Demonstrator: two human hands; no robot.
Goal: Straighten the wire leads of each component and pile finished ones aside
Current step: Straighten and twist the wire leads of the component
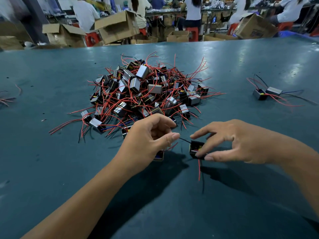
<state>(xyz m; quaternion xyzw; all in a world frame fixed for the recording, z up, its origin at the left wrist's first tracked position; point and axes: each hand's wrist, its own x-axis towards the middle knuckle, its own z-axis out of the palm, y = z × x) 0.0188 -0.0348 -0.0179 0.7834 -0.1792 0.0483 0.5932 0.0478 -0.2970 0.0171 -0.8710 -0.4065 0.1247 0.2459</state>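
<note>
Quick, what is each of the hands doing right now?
Left hand: pinches a thin black wire lead.
Right hand: fingers curled round the small black component on the table.

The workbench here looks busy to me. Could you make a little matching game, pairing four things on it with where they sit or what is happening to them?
Things:
1. big heap of components
2. two components
3. black component
4. thin black lead

States:
A. pinched by the left hand
B. apart at the table's right
C. middle of the green table, wires tangled
D. under the right hand's fingers

Pairs: 1-C, 2-B, 3-D, 4-A
</note>
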